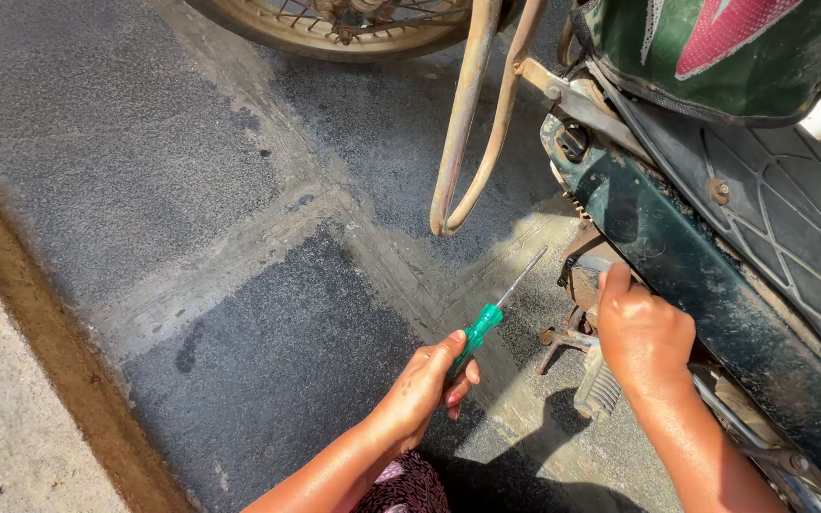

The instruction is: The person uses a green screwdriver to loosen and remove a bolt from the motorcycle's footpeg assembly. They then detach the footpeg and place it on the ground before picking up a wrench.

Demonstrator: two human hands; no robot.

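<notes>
The fingers of the left hand (427,380) are clenched around the green handle of a screwdriver (489,316), thumb laid along the handle's upper side; the handle end sits inside the fist and the steel shaft runs up and to the right, free of the fingers, its tip in the air near the lower side of the motorcycle (715,218). The fingers of the right hand (640,332) are curled inward and pressed against rusty parts at the lower edge of the dark green side panel (648,242); what they grip is hidden behind the hand, so whether they hold a part or merely bear on it cannot be told. No container is in view. The surface is dark, rough pavement (144,171) crossed by paler worn bands, with a brown strip and a light concrete edge (11,418) along the left. The scene is outdoors in strong sun, with hard shadows under the arms. A rusty bent tube loop (472,133) hangs down from the frame above the screwdriver, apart from it. A spoked wheel (334,24) shows at the top edge. A ribbed footpeg (599,388) lies just below the right hand.
</notes>
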